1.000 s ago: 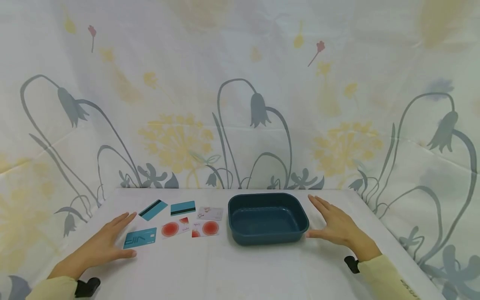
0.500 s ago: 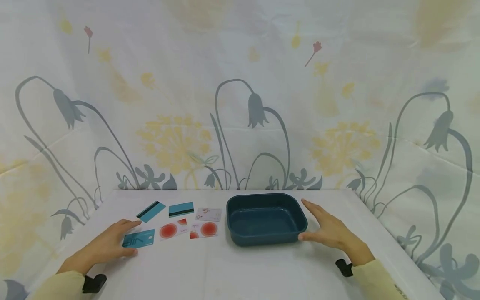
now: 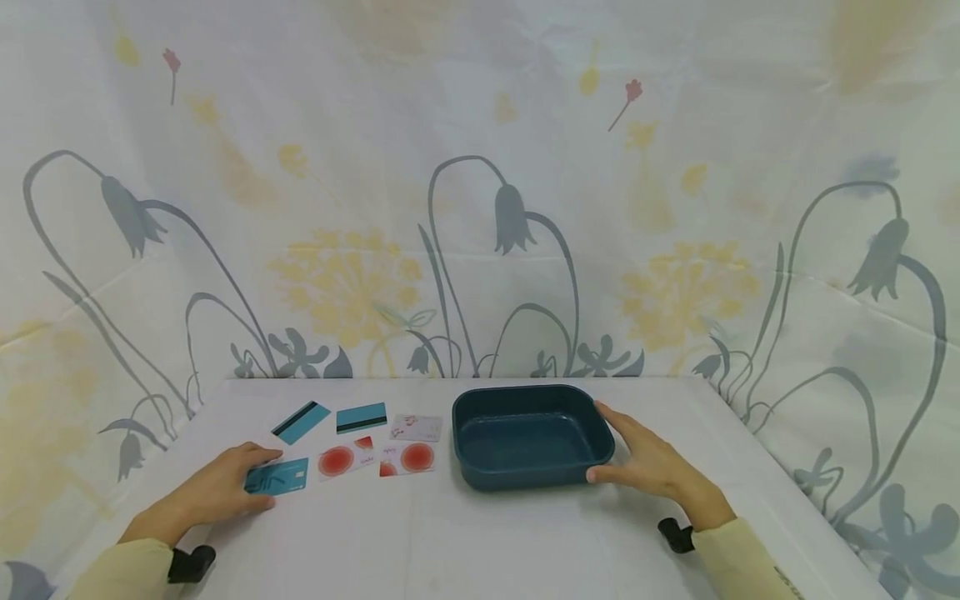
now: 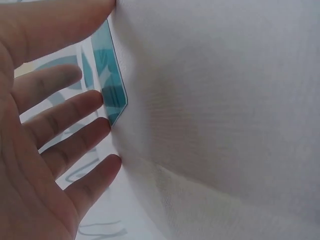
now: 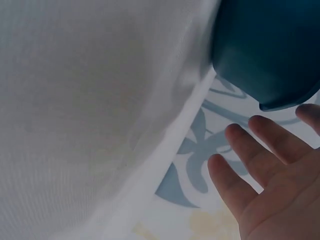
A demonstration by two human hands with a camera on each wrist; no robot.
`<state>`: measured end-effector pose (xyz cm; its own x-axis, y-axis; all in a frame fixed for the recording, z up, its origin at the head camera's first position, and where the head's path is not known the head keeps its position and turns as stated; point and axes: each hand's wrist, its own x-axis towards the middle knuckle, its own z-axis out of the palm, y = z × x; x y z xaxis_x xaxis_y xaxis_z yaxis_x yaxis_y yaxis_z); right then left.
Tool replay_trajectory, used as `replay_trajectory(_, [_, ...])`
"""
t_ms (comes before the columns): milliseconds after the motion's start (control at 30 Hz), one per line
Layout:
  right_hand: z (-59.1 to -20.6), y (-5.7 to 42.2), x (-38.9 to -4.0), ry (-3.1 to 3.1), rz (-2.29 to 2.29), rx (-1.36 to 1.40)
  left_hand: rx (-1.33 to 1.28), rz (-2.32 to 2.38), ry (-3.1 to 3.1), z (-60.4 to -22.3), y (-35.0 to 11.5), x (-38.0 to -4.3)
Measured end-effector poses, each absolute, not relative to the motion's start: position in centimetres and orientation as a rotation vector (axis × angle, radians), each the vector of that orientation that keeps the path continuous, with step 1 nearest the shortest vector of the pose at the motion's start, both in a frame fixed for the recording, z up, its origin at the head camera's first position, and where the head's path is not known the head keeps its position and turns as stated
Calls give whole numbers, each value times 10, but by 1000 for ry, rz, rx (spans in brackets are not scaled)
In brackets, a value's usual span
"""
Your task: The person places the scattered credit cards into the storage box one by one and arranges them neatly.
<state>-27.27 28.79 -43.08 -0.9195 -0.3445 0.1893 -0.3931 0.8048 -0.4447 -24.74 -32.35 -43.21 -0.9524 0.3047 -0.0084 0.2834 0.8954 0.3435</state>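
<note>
In the head view my left hand (image 3: 225, 485) reaches around the left end of a teal card (image 3: 277, 477) lying on the white table. Its thumb is at the near edge and its fingertips by the far side. The left wrist view shows the fingers spread and gently bent beside the same card (image 4: 111, 80). My right hand (image 3: 651, 462) is at the right side of a dark teal rectangular tray (image 3: 536, 477), thumb near the front corner and forefinger by the back corner. Seen from the right wrist, its fingers are spread below the tray (image 5: 265, 55).
Two teal cards with black stripes, one tilted (image 3: 301, 422) and one straighter (image 3: 362, 418), lie behind. Two cards with red circles (image 3: 347, 458) (image 3: 407, 458) and a pale card (image 3: 416, 427) lie left of the tray. A floral cloth (image 3: 480, 208) hangs behind the table.
My left hand has moved right and lowered around the near teal card. My right hand has moved left to the tray's side. Cards and tray keep their places on the table.
</note>
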Motion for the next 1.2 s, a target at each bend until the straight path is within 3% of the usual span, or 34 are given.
replay_trajectory(1200, [-435,281,-273,-2935,781,525,432,551,2928,-424,-321,-258])
